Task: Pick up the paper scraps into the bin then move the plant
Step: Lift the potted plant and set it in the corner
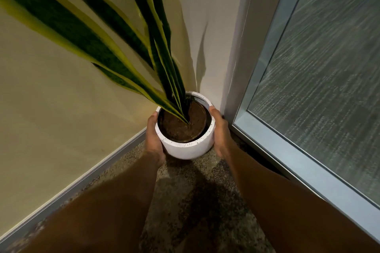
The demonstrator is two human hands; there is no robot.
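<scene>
While both hands' grip clamps the pot (188,149), wall and window frame (267,146) crowd it.

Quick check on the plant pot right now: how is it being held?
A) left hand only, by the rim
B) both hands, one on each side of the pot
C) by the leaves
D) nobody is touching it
B: the left hand and right hand grip opposite sides of the white pot; the leaves are untouched.
</scene>
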